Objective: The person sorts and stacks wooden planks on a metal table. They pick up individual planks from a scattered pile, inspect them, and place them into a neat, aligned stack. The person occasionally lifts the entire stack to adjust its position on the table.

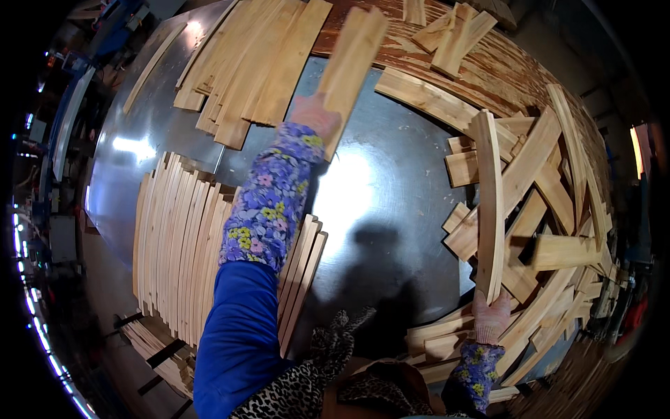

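Observation:
My left hand (314, 115), in a light glove with a floral sleeve cover, is stretched out over the shiny metal table (391, 202) and grips a short wooden slat (352, 63) that points away from me. Just left of it lies a fanned stack of flat wooden slats (251, 63). My right hand (490, 318), also gloved, holds a long narrow wooden slat (490, 202) upright by its lower end, above a jumbled heap of slats (544, 209) on the right.
A neat row of slats standing on edge (178, 244) fills the near left of the table. More loose slats (453, 31) lie on a wooden surface at the back. Machinery (63, 119) stands along the left rim.

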Tool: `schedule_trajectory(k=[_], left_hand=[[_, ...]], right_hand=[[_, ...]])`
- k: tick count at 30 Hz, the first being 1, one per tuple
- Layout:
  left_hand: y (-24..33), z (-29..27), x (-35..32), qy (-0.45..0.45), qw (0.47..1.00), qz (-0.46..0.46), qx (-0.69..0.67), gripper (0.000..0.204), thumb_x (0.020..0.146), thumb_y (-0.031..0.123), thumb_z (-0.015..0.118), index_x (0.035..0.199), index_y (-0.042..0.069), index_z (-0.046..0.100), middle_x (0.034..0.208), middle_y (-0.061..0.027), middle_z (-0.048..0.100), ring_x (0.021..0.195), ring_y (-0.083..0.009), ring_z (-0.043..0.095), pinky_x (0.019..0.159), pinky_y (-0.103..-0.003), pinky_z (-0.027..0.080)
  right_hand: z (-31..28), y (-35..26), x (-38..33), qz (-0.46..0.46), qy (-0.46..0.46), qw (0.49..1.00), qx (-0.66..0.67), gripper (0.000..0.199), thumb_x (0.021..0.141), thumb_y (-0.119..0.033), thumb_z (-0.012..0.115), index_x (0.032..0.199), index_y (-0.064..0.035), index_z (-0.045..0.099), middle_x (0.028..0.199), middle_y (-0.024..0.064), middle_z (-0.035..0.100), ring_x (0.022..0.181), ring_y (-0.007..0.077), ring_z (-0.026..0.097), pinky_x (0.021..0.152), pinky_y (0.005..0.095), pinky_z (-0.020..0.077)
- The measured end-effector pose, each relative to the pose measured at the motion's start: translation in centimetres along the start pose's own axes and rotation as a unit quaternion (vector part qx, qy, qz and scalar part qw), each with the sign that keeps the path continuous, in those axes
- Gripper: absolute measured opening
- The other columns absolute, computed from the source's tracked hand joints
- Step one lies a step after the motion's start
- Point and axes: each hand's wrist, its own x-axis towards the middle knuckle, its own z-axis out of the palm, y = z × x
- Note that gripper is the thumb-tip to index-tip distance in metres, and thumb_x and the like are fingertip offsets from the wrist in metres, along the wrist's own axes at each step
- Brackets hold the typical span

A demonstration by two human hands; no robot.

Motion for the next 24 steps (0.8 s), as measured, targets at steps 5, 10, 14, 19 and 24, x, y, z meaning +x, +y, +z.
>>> schedule_trajectory(k=[5,10,14,19,24], left_hand=[[-1.5,2.0,1.1,0.002,0.995,0.081,-0.062,0.059,0.100,0.014,0.063,0.157,0.010,0.054,0.136,-0.0265,0.071,0.132,-0.0416,0.068,0.116,-0.050,0.053],[-8.6,-0.7,9.8,0.062,0.967,0.090,0.229,0.048,0.105,0.016,0.059,0.153,0.010,0.060,0.141,-0.0202,0.070,0.134,-0.0379,0.066,0.113,-0.047,0.053],[-12.6,-4.2,11.6,0.124,0.926,-0.001,0.356,0.053,0.105,0.039,0.064,0.147,0.007,0.065,0.147,-0.0211,0.065,0.138,-0.0376,0.061,0.116,-0.052,0.047],[-11.5,-1.5,1.5,0.204,0.919,0.224,0.252,0.068,0.098,0.045,0.072,0.156,0.013,0.059,0.156,-0.0214,0.057,0.145,-0.0393,0.054,0.121,-0.051,0.043],[-10.1,2.4,-18.5,0.159,0.888,0.424,0.079,0.064,0.094,0.041,0.078,0.150,0.012,0.066,0.153,-0.0223,0.059,0.142,-0.0391,0.055,0.122,-0.053,0.041]], right_hand=[[-1.4,-1.7,0.6,0.057,-0.031,0.997,0.037,0.060,0.085,-0.033,0.086,0.134,-0.0023,0.071,0.122,0.0223,0.075,0.116,0.0410,0.072,0.104,0.0478,0.0558],[-2.0,-2.8,-0.3,0.046,-0.037,0.998,0.016,0.056,0.087,-0.032,0.086,0.134,-0.0035,0.072,0.125,0.0210,0.075,0.117,0.0401,0.073,0.104,0.0473,0.0562],[-1.9,-2.6,0.2,0.044,-0.045,0.997,-0.035,0.055,0.090,-0.039,0.084,0.133,-0.0079,0.074,0.116,0.0202,0.078,0.112,0.0397,0.075,0.099,0.0474,0.0589],[-4.2,-2.0,1.2,0.005,-0.160,0.967,0.199,0.055,0.091,-0.041,0.083,0.131,-0.0040,0.075,0.109,0.0181,0.082,0.096,0.0280,0.080,0.084,0.0420,0.0628],[2.2,1.1,-8.4,-0.332,-0.134,0.933,-0.032,0.037,0.099,-0.015,0.071,0.134,-0.0018,0.073,0.101,0.0111,0.078,0.089,0.0269,0.077,0.084,0.0429,0.0655]])
